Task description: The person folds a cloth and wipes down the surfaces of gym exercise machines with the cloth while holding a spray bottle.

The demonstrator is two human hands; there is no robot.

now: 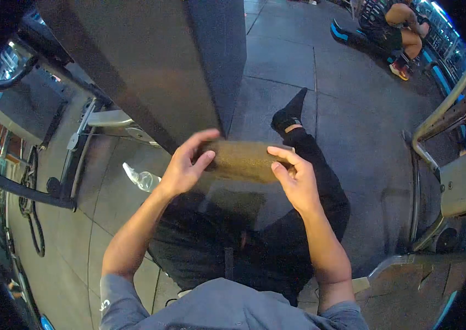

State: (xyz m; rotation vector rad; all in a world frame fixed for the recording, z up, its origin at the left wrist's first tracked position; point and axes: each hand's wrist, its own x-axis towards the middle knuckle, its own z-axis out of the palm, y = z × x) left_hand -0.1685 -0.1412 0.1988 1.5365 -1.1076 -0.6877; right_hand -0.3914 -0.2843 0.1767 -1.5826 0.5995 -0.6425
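A brownish-gold, rectangular piece with a speckled surface (pixel 244 162) is stretched level between my hands, above my lap. Its edges are blurred, and I cannot make out its exact kind. My left hand (pixel 181 169) is at its left end, thumb across the front and index finger along the top edge; the other fingers are mostly hidden. At the right end, my right hand (pixel 299 181) pinches it between thumb and fingers. Beneath are my black trousers (pixel 200 231), with one leg stretched forward to a foot in a black sock (pixel 287 118).
A tall dark padded block (pixel 150 60) rises just ahead. A clear plastic item, bottle-like (pixel 146 180), lies on the dark tiled floor (pixel 277 60) at left. Gym machine frames stand left (pixel 79 148) and right (pixel 417 143). Another person (pixel 389 33) sits at the far upper right.
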